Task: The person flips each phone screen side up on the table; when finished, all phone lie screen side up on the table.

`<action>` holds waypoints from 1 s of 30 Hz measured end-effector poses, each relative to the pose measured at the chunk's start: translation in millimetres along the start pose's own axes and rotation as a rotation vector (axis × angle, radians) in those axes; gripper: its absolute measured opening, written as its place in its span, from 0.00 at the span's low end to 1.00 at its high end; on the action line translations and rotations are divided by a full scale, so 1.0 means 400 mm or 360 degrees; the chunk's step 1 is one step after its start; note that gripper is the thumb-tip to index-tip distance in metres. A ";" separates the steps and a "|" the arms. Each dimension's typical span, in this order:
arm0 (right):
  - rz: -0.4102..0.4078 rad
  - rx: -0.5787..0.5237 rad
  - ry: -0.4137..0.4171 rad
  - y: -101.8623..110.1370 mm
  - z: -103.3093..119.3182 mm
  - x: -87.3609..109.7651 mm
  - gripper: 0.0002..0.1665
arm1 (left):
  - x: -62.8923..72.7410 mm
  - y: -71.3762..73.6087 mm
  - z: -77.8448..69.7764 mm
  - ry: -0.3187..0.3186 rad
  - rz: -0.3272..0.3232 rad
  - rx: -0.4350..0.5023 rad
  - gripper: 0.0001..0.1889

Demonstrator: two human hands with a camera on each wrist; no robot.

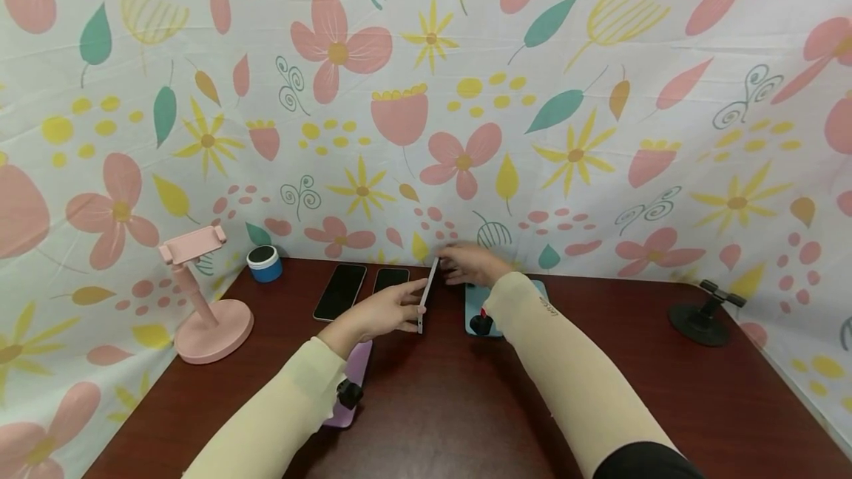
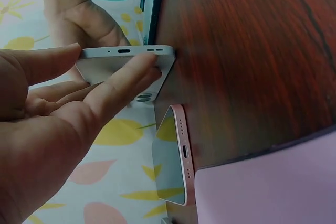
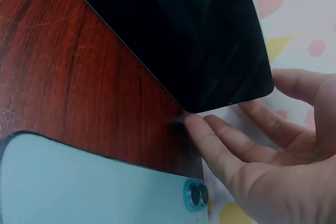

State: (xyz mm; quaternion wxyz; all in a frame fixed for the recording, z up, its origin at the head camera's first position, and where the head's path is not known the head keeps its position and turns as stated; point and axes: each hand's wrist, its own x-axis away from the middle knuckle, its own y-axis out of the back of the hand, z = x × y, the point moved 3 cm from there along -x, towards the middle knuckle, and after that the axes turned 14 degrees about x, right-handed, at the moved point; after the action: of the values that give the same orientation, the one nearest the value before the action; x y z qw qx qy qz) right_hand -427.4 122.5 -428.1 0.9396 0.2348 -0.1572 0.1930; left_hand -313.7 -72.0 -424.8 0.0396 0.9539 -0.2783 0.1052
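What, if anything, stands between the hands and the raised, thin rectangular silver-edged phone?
Nothing visible: the left hand holds the near end of the raised silver-edged phone, and the right hand holds its far end.

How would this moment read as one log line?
left hand: holds pale-backed phone | right hand: holds its far end | nearby: blue phone

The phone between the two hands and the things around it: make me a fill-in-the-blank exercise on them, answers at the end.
1. The left hand and right hand hold a phone whose dark screen shows in the ____ wrist view.
2. The stand on the person's left is coloured ____.
3. The stand on the person's right is coloured ____.
4. Below its white rim, the small round container is ____.

Missing words: right; pink; black; blue.
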 end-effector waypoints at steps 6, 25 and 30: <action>-0.0056 0.0006 0.0046 -0.006 -0.016 -0.007 0.47 | 0.000 0.000 0.001 -0.0030 0.0013 0.0026 0.35; -0.0142 0.0097 0.0061 -0.018 -0.025 -0.017 0.35 | -0.002 0.011 0.006 -0.0011 0.0038 0.0082 0.35; -0.0139 0.0193 0.0072 -0.022 -0.024 -0.016 0.37 | 0.002 0.015 0.004 0.0033 0.0022 0.0049 0.36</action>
State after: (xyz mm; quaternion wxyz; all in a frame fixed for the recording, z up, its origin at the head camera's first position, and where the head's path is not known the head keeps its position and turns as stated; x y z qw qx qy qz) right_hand -427.1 118.3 -441.9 0.9345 0.2934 -0.1136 0.1663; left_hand -316.0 -77.6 -426.0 0.0271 0.9513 -0.2828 0.1197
